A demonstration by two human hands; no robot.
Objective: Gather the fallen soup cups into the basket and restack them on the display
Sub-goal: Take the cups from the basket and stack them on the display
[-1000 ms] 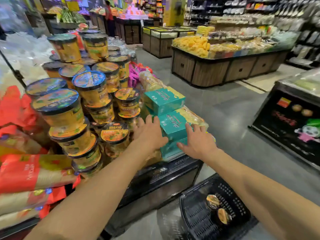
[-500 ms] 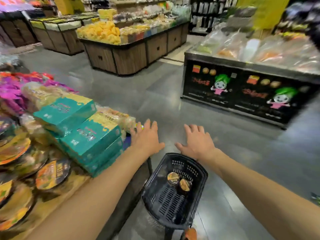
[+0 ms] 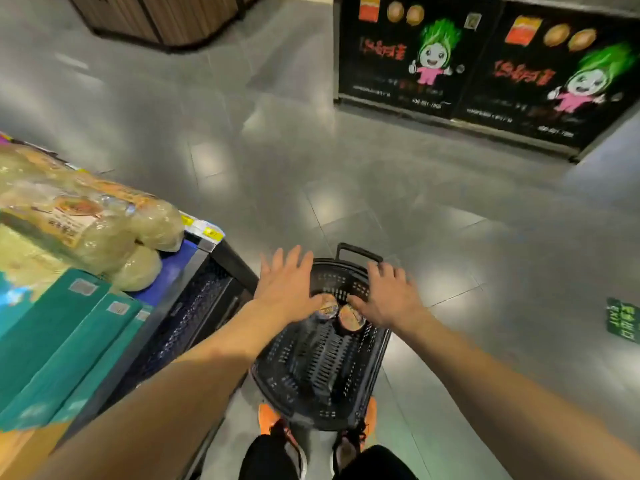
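Observation:
A black plastic basket (image 3: 322, 375) stands on the grey floor in front of my feet. Two soup cups lie in its far end: one with a yellow lid (image 3: 328, 310) and one with an orange lid (image 3: 350, 320). My left hand (image 3: 287, 285) hovers over the basket's left side with fingers spread, its thumb near the yellow-lidded cup. My right hand (image 3: 391, 296) hovers over the right side, fingers spread, thumb near the orange-lidded cup. Neither hand holds anything. The stacked cup display is out of view.
The display stand's black corner (image 3: 221, 271) sits left of the basket, bearing teal boxes (image 3: 65, 348) and clear noodle bags (image 3: 93, 230). A black cabinet with cartoon figures (image 3: 485, 71) stands across the aisle. A wooden stand (image 3: 166, 19) is at the far left.
My view has swung from the cup display down to the floor. Both hands left the teal boxes and dropped over the basket, close above the two cups.

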